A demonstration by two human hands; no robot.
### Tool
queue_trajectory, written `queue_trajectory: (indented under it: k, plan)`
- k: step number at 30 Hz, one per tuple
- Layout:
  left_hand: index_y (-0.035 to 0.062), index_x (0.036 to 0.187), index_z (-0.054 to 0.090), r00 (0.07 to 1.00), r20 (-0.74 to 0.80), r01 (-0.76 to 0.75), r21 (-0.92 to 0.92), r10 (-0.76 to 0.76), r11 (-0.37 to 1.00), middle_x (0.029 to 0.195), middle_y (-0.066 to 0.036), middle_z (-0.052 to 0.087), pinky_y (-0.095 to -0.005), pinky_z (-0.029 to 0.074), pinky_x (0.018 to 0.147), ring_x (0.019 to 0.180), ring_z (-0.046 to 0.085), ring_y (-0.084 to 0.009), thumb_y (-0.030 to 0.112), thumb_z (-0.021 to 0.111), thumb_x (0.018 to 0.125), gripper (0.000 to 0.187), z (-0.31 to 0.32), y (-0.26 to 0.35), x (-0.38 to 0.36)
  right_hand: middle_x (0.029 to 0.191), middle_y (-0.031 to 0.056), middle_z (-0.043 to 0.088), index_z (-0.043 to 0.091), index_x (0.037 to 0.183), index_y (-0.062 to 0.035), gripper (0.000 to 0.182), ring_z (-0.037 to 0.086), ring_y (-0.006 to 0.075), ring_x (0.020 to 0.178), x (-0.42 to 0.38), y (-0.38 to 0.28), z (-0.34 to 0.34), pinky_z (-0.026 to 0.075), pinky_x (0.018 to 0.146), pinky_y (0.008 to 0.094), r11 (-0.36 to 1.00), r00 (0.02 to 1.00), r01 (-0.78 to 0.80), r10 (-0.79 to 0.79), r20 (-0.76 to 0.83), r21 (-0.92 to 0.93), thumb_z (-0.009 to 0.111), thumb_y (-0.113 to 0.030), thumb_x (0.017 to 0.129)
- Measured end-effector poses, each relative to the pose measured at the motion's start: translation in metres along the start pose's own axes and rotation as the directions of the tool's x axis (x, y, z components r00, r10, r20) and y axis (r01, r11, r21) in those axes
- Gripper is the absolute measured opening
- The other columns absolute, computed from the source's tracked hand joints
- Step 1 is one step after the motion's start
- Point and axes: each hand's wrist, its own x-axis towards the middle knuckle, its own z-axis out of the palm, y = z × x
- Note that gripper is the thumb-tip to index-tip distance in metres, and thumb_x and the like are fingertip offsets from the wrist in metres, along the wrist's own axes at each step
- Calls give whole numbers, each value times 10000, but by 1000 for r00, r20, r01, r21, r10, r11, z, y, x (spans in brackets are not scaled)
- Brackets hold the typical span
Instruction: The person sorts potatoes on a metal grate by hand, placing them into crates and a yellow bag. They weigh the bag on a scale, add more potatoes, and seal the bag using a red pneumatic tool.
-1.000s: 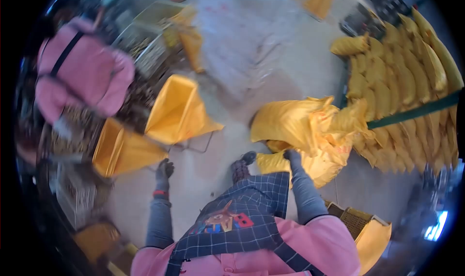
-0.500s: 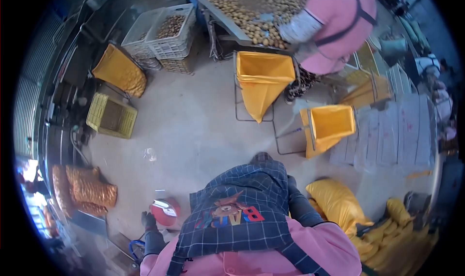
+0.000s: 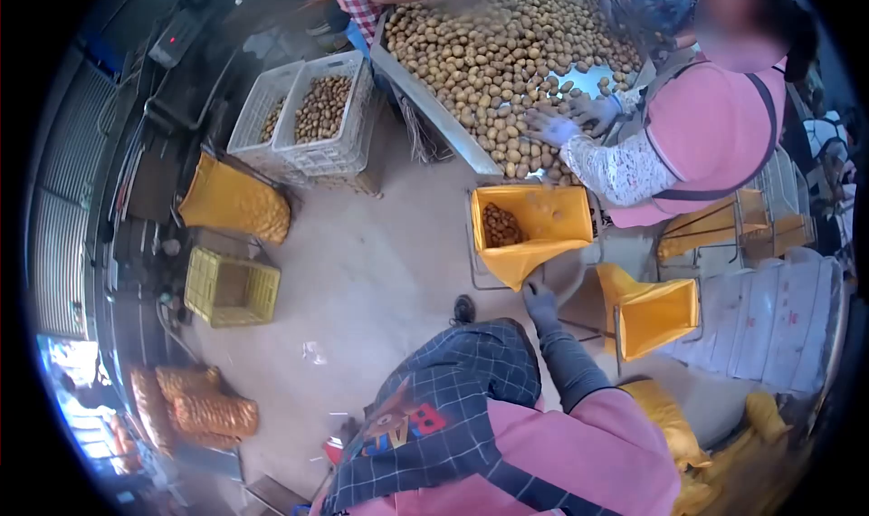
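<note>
My right hand (image 3: 540,301), in a grey glove, reaches forward to the lower front corner of a yellow bag (image 3: 516,261). Its fingertips are right at the bag's hanging point; I cannot tell if they grip the fabric. The bag hangs mouth-up on a metal frame, with potatoes (image 3: 501,226) inside and a few blurred ones over its right part. To the right of my forearm, a second yellow bag (image 3: 654,321) is held open on another frame. My left hand is out of sight, and part of a red round object (image 3: 333,451) shows beside my apron.
A co-worker's gloved hands (image 3: 554,127) rest among potatoes on the sorting table (image 3: 434,109); other people stand around it. White crates (image 3: 339,90), a yellow crate (image 3: 226,290) and filled sacks (image 3: 213,412) stand to the left. White stacked bundles (image 3: 769,321) and yellow sacks (image 3: 665,416) lie right.
My view has moved forward, toward the table. My right hand has come out from beside my body to the bag, while my left hand has left view. Potatoes now show in the near bag.
</note>
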Motion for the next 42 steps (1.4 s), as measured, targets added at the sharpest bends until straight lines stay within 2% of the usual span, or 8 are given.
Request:
queue_trajectory:
  k: [3, 5, 10, 20, 27, 36, 38, 42]
  plan:
    - [78, 983, 584, 991, -85, -118, -123, 108, 985, 944, -88, 614, -391, 506, 740, 862, 618, -285, 126, 616, 790, 201, -32, 51, 95, 1083, 179, 656, 637, 1086, -54, 392, 598, 357, 1067, 66, -55, 26, 475, 891, 466, 951, 964, 264, -261, 41, -162, 638, -351, 831]
    - [85, 1188, 598, 917, -95, 135, -840, -387, 525, 1001, -18, 580, -258, 458, 627, 789, 555, -121, 213, 528, 914, 311, -46, 196, 66, 1175, 199, 622, 568, 1204, -59, 539, 544, 354, 1177, 92, -108, 37, 449, 951, 466, 932, 977, 215, -208, 56, -293, 661, -418, 812]
    - [50, 1177, 607, 973, 182, -122, -123, 143, 985, 919, -72, 645, -288, 491, 652, 748, 602, -185, 308, 579, 904, 377, -9, 233, 191, 1242, 186, 599, 445, 1344, -84, 643, 574, 348, 1174, 136, -140, 124, 451, 961, 446, 859, 826, -379, 481, 293, -343, 624, -429, 832]
    - [55, 1088, 606, 856, 388, -506, 502, 340, 701, 909, -103, 644, -326, 515, 680, 778, 626, -201, 316, 592, 893, 326, -93, 286, 434, 1112, 217, 650, 520, 1215, -91, 374, 620, 376, 1069, 142, -156, 138, 480, 904, 449, 759, 767, -601, 636, 86, -252, 549, -144, 846]
    - [118, 1052, 599, 904, 330, 352, -219, -270, 910, 912, -21, 555, -313, 454, 565, 710, 554, -163, 382, 567, 904, 304, -138, 449, 529, 1140, 205, 647, 521, 1308, -136, 461, 617, 361, 1080, 145, -158, 142, 482, 908, 426, 713, 721, -638, 686, 101, -290, 510, -135, 846]
    - [64, 1213, 579, 916, 397, 72, -15, -60, 997, 1081, -81, 612, -332, 502, 703, 846, 602, -190, 320, 571, 922, 388, -2, 650, 528, 1116, 199, 656, 547, 1321, -190, 548, 619, 358, 1060, 142, -152, 156, 477, 921, 429, 671, 674, -705, 735, 80, -229, 530, -69, 787]
    - [-12, 1285, 538, 801, 428, -534, 195, 419, 823, 1265, -156, 588, -333, 457, 948, 1060, 597, -251, 223, 608, 920, 440, 26, 697, 518, 1103, 208, 657, 543, 1338, -162, 563, 623, 368, 1042, 136, -142, 159, 479, 908, 445, 695, 709, -669, 703, 55, -262, 543, -83, 781]
    - [17, 1367, 456, 589, 129, -802, 211, 798, 558, 1373, -215, 478, -424, 366, 1071, 1277, 451, -367, 234, 658, 876, 574, 59, 803, 493, 1106, 215, 659, 546, 1319, -94, 580, 618, 356, 1080, 135, -129, 161, 481, 912, 397, 728, 722, -667, 684, 100, -161, 545, -15, 744]
